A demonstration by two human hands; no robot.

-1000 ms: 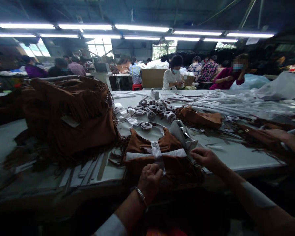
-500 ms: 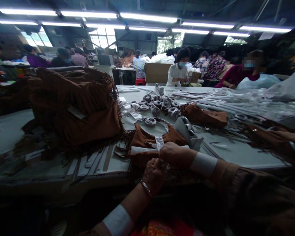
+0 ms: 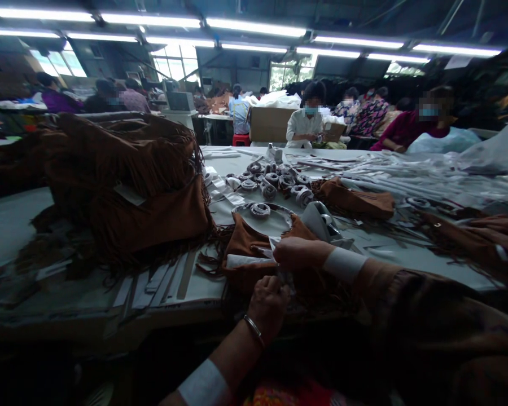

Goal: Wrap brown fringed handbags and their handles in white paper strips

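your brown bag (image 3: 243,239) is lying on the table (image 3: 402,260), just below the middle of the frame, and both your hands are now meeting over it. your right hand (image 3: 300,252) is no longer waiting beside the grey tape dispenser (image 3: 320,221); it is covering the bag's centre, while your left hand (image 3: 268,301) is staying at the near edge. that is bringing the work onto the thin strip (image 3: 273,242) between them.

your right fingers are bending inward, nearly closed, beside the strip's white upper part; whether they are gripping it is staying hidden. your left fingers are curling tightly together and seem to be pinching its clear, shiny lower end.

the bag is looking matt and suede-like, with dark fringe (image 3: 209,265) straggling from its left side. a smooth white roll (image 3: 243,261) is lying across it, and its wrapped handle (image 3: 287,214) is arching away around a tight coil (image 3: 260,210).

further out, more spiral coils (image 3: 275,179) are clustering at the centre, stiff pale slats (image 3: 152,288) are fanning out at lower left, a slouching heap of fringed bags (image 3: 161,220) is filling the left, and glossy wrapped lengths (image 3: 372,168) are tangling at right.
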